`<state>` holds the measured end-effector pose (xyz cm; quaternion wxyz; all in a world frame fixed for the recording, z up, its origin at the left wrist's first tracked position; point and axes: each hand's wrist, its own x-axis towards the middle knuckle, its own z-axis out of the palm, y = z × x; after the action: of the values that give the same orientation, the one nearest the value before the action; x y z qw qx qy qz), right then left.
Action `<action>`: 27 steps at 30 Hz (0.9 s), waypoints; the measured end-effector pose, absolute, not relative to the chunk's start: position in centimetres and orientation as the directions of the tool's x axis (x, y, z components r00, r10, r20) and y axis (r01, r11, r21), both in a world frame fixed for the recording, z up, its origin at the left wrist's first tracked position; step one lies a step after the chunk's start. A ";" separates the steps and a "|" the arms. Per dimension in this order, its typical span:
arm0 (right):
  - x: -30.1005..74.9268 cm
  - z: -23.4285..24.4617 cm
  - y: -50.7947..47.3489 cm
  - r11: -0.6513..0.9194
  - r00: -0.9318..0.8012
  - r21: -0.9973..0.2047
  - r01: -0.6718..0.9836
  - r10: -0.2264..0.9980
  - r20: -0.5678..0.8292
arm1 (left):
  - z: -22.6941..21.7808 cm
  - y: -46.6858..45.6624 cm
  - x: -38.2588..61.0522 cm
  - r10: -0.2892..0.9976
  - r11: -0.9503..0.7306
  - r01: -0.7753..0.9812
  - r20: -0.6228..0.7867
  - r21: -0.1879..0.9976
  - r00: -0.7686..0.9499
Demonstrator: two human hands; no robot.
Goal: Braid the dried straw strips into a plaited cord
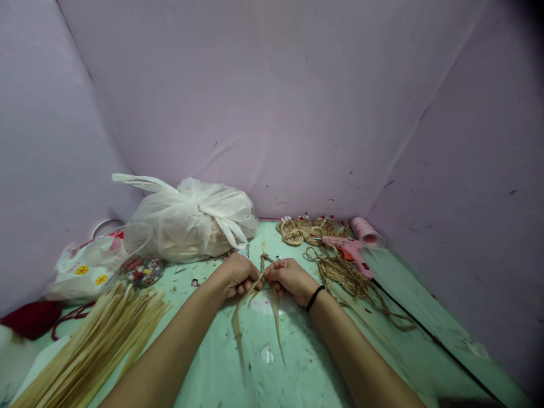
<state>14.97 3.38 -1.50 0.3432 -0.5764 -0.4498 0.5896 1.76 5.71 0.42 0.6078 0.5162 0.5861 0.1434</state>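
Note:
Over the middle of the green table (pixel 212 362), my left hand (pixel 241 276) and my right hand (pixel 292 277) come close together, both with fingers pinched. Between them they grip a braid of dried plant-fibre strips (pixel 262 260), its finished end pointing away from me. Loose tails of the strips hang down towards me, one long one below my left hand and another below my right. A black band circles my right wrist. The exact crossing of the strips is partly hidden by my fingers.
A bundle of pale strips (pixel 97 340) lies at left, near a bag of colourful beads (pixel 142 271). A tied white plastic bag (pixel 191 221) stands behind. On the right are a pink glue gun (pixel 346 249) with a black cord, coiled braids (pixel 293 231), brown braided cord (pixel 346 277) and a pink spool (pixel 365 232).

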 end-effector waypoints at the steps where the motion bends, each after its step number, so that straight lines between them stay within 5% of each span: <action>1: 15.0 -1.6 3.4 -0.358 -0.102 -0.927 0.109 0.924 -0.368 | 0.4 5.7 1.9 0.780 0.436 0.405 -0.562 0.804 0.275; 9: 15.3 -2.1 3.6 -0.357 -0.133 -0.929 0.100 0.920 -0.368 | 0.5 5.5 1.9 0.836 0.344 0.574 -0.521 0.743 0.174; 18: 15.1 -2.0 3.5 -0.351 -0.090 -0.927 0.134 0.927 -0.364 | -0.7 6.7 -0.6 0.891 0.084 0.625 -0.340 0.776 0.302; 27: 15.2 -2.1 3.5 -0.338 -0.159 -0.929 0.151 0.919 -0.360 | 0.8 5.2 1.1 0.856 0.278 0.546 -0.462 0.790 0.232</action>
<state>15.21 3.49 -2.14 0.3234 -0.5623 -0.4758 0.5940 1.11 5.16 0.81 0.5262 0.5824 0.6019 0.1470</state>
